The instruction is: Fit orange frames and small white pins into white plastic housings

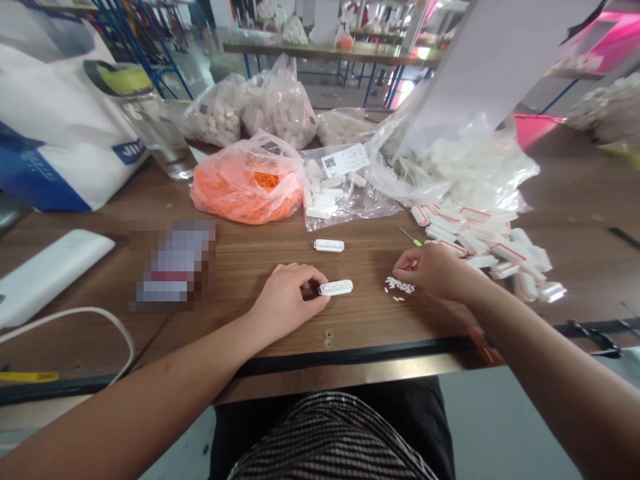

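My left hand [290, 297] pinches one end of a white plastic connector housing [337, 287] with a row of small openings on top, just above or on the table. A similar white housing [329, 245] lies a little farther back, touched by neither hand. On the right, my right hand [425, 272] has its thumb and fingertips together at a small heap of tiny white plastic pins [400, 285]. Whether a pin is between those fingertips is too small to make out.
Behind my right hand lie a green-handled pick [416, 242] and a pile of white parts with orange edging [485, 243]. Farther back are an orange-filled bag [245, 187], a labelled clear bag [345, 167] and a bottle [160, 133]. A blurred-out object [173, 263] lies left.
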Available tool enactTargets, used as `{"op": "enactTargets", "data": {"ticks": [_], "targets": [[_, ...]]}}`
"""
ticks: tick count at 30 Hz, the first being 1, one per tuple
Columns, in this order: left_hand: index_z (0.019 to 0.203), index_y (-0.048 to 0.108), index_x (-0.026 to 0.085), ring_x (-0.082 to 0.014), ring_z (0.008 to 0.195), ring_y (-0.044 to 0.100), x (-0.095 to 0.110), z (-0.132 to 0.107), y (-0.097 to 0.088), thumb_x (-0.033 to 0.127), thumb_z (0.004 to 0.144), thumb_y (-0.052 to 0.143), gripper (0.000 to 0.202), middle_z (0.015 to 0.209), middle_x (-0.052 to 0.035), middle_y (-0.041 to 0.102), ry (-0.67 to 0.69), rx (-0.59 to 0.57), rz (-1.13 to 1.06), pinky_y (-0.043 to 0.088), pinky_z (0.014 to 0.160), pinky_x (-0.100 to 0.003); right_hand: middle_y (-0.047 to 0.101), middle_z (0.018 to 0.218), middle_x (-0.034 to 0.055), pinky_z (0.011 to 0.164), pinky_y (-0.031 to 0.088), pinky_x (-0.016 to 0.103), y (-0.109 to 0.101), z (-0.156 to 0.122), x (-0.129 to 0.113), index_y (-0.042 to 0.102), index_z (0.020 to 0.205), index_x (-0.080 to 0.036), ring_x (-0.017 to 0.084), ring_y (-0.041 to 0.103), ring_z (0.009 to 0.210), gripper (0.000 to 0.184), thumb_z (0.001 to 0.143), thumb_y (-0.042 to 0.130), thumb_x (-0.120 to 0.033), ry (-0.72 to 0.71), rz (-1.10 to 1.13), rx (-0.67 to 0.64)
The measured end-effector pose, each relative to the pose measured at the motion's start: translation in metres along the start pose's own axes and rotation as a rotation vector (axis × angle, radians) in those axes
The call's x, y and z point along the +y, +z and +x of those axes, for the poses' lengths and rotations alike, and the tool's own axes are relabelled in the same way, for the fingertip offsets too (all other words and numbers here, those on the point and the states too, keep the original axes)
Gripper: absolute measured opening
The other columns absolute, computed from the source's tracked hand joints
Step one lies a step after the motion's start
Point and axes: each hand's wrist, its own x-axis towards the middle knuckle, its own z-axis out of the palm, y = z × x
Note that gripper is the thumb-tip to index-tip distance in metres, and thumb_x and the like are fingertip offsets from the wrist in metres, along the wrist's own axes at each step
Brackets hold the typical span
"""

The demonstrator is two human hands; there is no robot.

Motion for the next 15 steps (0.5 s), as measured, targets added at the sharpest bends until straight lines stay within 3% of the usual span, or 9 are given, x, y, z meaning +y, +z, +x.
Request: {"op": "enactTargets", "data": {"ticks": [4,8,15], "targets": [[0.082,0.066,0.024,-0.0163,0.072,0.058,0.0,0.0,0.001,0.025,0.073,0.068,0.009,0.075,0.0038,0.067,-0.007,-0.001,-0.004,0.037,0.079,-0.036,0.064,0.054,-0.0017,0.05,0.039,0.024,-0.001,-0.007,-0.022,0.067,0.062,-0.02,0.013,0.056,0.053,0.013,0.067,0.06,-0.03,-0.012,0.176,0.062],[0.081,0.066,0.024,-0.016,0.072,0.057,0.001,-0.001,0.0,0.024,0.072,0.069,0.01,0.074,0.0042,0.066,-0.023,-0.004,-0.007,0.037,0.078,-0.035,0.064,0.055,-0.0016,0.049,0.04,0.022,0.004,-0.011,-0.045,0.066,0.064,-0.019,0.011,0.054,0.05,0.013,0.069,0.059,-0.029,-0.094,0.373,0.008],[0.082,0.066,0.024,-0.0166,0.072,0.057,0.001,0.0,0.0,0.024,0.073,0.068,0.009,0.074,0.0037,0.067,-0.001,-0.016,0.011,0.037,0.077,-0.035,0.063,0.054,-0.0014,0.049,0.038,0.024,0.012,0.017,-0.029,0.067,0.061,-0.019,0.013,0.056,0.051,0.012,0.067,0.059,-0.026,-0.035,0.149,-0.048]]}}
